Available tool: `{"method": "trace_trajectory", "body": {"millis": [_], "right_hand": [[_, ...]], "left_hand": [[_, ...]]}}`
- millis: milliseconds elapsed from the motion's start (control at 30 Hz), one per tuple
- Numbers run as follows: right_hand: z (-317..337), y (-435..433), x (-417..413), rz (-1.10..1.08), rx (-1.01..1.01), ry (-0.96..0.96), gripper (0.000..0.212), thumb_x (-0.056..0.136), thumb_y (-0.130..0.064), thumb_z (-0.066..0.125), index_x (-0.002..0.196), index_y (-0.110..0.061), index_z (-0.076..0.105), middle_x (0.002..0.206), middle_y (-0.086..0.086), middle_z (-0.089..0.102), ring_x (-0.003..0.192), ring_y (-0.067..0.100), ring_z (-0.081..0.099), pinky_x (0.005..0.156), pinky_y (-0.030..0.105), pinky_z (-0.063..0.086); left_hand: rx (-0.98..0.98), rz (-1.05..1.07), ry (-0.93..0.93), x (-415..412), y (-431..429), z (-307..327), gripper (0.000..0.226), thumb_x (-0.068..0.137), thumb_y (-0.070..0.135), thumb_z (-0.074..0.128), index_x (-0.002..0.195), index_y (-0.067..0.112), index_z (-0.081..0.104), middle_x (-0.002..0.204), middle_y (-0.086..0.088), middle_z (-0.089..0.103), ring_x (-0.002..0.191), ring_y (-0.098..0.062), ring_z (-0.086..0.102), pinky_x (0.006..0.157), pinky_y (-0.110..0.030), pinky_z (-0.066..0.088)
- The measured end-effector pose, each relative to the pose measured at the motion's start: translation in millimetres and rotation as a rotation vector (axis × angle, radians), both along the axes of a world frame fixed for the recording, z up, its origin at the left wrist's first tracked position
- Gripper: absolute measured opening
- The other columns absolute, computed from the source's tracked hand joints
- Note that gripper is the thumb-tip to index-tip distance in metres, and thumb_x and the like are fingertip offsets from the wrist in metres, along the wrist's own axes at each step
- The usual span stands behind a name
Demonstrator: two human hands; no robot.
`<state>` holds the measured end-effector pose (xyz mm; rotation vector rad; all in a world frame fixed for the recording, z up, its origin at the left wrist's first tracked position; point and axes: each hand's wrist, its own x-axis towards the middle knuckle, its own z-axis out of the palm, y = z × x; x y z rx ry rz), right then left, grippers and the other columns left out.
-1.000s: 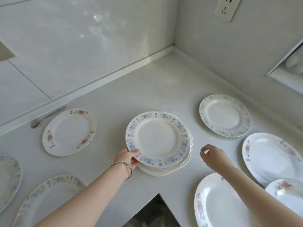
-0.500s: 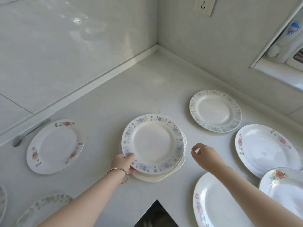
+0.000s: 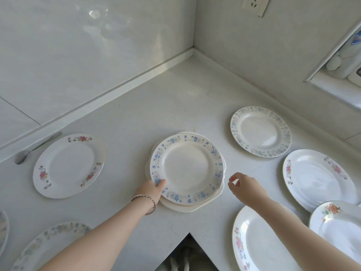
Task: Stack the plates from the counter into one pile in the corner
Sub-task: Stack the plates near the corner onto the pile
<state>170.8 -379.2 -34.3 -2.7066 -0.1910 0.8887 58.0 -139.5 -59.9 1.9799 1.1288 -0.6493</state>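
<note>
Pile [image 3: 185,204] with the blue-flowered plate [image 3: 186,169] on top is sitting lower on the desk [image 3: 156,106] than a second ago, the left hand [image 3: 151,190] is still pinching its near rim, the right hand [image 3: 245,187] is hovering empty, half curled, and the far corner is still waiting.

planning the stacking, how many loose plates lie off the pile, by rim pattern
red or pink flower plates: 4
blue-green leafy rim plates: 3
total: 7 loose, apart from the pile
</note>
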Motion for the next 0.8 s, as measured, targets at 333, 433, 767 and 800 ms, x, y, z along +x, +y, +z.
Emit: {"method": "trace_trajectory", "body": {"millis": [333,433,767,800], "right_hand": [[24,88,-46,0.289,0.067,-0.008,0.025,0.092,-0.034,0.045,0.112,-0.025,0.056,0.087,-0.008,0.062,0.082,0.017,0.060,0.069,0.027,0.049],[23,139,-75,0.445,0.091,0.048,0.023,0.091,-0.033,0.045,0.107,-0.024,0.060,0.098,-0.001,0.069,0.094,0.021,0.063,0.082,0.029,0.050],[-33,267,-202,0.675,0.022,0.287,0.043,0.094,-0.036,0.041,0.126,-0.007,0.045,0.126,0.014,0.056,0.116,0.031,0.054,0.093,0.035,0.044],[-37,272,-213,0.675,0.015,0.316,0.044,0.094,-0.037,0.042,0.126,-0.007,0.044,0.125,0.014,0.056,0.114,0.031,0.055,0.092,0.035,0.044]], "left_hand": [[0.093,0.042,-0.168,-47,40,-2,0.036,0.094,0.030,0.031,0.062,0.013,0.038,0.062,-0.007,0.054,0.053,-0.023,0.046,0.057,-0.026,0.037],[0.239,0.114,-0.170,-91,80,4,0.028,0.089,0.021,0.038,0.062,0.014,0.038,0.065,-0.008,0.055,0.062,-0.025,0.046,0.061,-0.030,0.038],[0.422,0.404,0.002,-240,176,11,0.029,0.092,0.018,0.038,0.064,0.012,0.040,0.095,-0.018,0.065,0.081,-0.030,0.052,0.068,-0.028,0.035],[0.413,0.413,0.020,-247,178,10,0.025,0.092,0.019,0.038,0.070,0.010,0.044,0.100,-0.018,0.066,0.084,-0.030,0.053,0.070,-0.028,0.036]]}}
